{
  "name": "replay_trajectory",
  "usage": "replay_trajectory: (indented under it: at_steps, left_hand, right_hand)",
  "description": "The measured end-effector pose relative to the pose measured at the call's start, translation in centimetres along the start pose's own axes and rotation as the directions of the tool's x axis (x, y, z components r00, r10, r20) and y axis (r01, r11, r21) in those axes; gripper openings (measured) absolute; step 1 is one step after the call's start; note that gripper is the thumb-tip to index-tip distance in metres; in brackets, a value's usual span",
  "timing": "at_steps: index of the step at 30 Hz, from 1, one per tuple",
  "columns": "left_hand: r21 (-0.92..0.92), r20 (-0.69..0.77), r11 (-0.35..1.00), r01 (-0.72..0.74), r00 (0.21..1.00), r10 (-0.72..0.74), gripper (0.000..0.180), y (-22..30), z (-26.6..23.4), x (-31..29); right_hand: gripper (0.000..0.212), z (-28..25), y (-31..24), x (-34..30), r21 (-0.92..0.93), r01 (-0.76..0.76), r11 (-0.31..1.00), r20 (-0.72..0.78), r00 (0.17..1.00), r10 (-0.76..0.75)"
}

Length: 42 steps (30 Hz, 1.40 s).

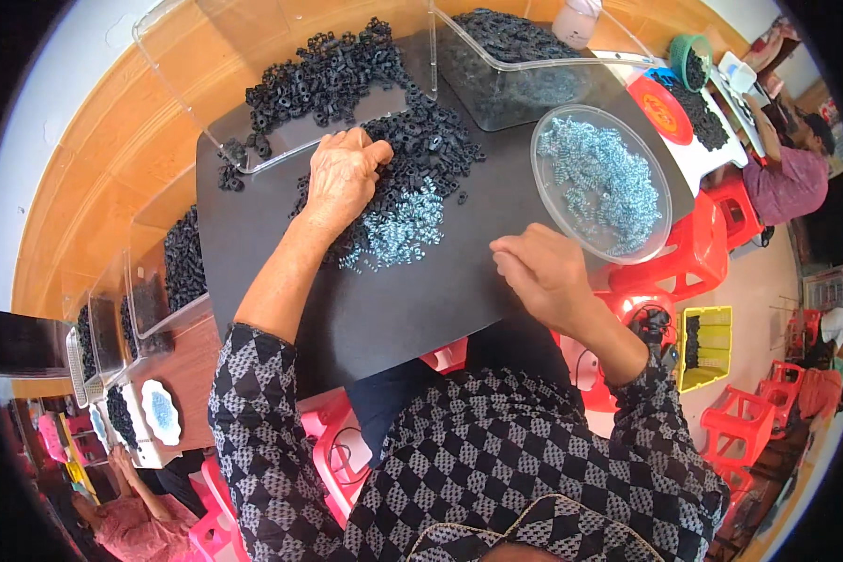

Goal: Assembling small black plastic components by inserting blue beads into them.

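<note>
My left hand (345,178) rests at the near left side of a heap of small black plastic parts (431,140), its fingers curled in; whatever they pinch is hidden. Just below it, a loose pile of small pale blue metal springs (403,225) lies on the dark table (347,328), touching the black parts. Over the table's near right side, my right hand (545,276) is closed, thumb against fingers, and anything inside is too small to see. Beyond it stands a round clear tub (663,217) holding many more blue springs.
A clear bin (244,169) tipped toward me spills black parts; another clear bin (510,122) stands behind. A red lid (660,110) lies far right. Red stools (674,253) and a yellow crate (707,348) are to the right. Two other people work at the left and right edges.
</note>
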<state>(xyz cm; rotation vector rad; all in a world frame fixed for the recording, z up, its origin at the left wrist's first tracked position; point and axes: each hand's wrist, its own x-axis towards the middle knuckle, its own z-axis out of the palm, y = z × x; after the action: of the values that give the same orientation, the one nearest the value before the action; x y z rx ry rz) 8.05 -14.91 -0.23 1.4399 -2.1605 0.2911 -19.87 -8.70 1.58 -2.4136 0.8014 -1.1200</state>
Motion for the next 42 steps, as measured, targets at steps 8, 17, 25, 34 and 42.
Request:
replay_trajectory:
  at_steps: [8,17,25,34,42]
  left_hand:
    - [0.022,0.003,0.999,-0.040,0.999,0.040,0.018,-0.7,0.1,-0.3]
    - [-0.647,0.168,0.559,0.519,0.811,-0.560,0.018,0.5,-2.6,-2.8]
    - [-0.849,0.341,0.144,0.508,0.736,-0.585,0.022,5.3,-5.9,-6.8]
    - [-0.890,0.419,-0.113,0.442,0.694,-0.586,0.019,10.6,-7.1,-10.2]
    - [-0.882,0.451,-0.205,0.425,0.636,-0.626,0.018,13.0,-6.7,-11.0]
  right_hand:
    - [0.010,1.8,2.1,1.1,-0.124,-0.014,0.992,-0.106,0.994,0.001]
    - [0.012,4.8,4.2,4.4,-0.419,-0.085,0.904,0.014,0.995,0.100]
    - [0.014,4.7,4.7,4.2,-0.432,-0.141,0.891,0.045,0.983,0.178]
    - [0.014,3.8,-0.2,2.5,0.238,-0.381,0.893,0.051,0.923,0.380]
    - [0.016,4.6,-4.4,2.1,0.414,-0.174,0.893,0.103,0.984,0.144]
